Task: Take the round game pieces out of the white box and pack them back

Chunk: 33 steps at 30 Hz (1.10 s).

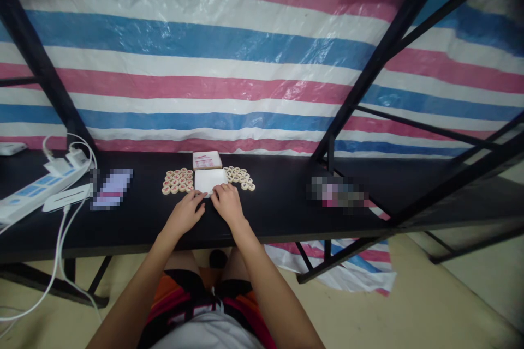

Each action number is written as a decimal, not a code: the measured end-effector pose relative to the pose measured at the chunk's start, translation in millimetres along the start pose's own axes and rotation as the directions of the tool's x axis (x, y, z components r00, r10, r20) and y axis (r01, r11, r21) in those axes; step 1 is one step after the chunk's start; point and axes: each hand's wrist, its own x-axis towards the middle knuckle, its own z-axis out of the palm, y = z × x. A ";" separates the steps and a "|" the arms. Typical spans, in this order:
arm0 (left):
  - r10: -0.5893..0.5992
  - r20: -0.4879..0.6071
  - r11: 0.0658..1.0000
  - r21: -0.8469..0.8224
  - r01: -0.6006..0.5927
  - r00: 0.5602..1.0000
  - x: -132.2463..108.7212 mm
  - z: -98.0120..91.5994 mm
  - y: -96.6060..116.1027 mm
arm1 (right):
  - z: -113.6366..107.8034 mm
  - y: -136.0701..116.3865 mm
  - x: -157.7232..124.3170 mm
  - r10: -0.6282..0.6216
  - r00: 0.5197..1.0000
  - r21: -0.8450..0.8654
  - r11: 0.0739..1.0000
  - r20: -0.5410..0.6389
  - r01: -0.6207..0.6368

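Observation:
A shallow white box lies on the black table in front of me. At its front left corner is my left hand, fingertips by the edge and thumb held apart. My right hand has its fingers bent over the front right edge of the box. Round Chinese chess pieces with red characters sit in rows left of the box. More Chinese chess pieces with dark characters lie to its right. Directly behind the box is a flat printed box lid.
On the left are a white power strip with plugs and cables, a white flat device and a blurred phone-like thing. A pixelated item lies at right. Black frame bars slant beside the striped sheet.

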 end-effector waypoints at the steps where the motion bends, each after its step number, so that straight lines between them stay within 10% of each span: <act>1: -0.005 0.005 1.000 0.002 0.005 1.000 0.2 -0.3 0.3 | -1.0 0.8 0.0 0.007 1.000 0.008 1.000 -0.007 -0.007; 9: -0.029 0.002 0.999 -0.027 0.029 1.000 0.1 -0.2 -0.1 | -2.9 20.4 -3.2 0.455 0.888 -0.025 0.889 -0.074 -0.457; 33: -0.014 -0.016 0.999 -0.035 0.014 1.000 -0.2 2.0 -3.6 | -5.4 16.7 -8.8 0.458 0.881 -0.118 0.875 -0.117 -0.470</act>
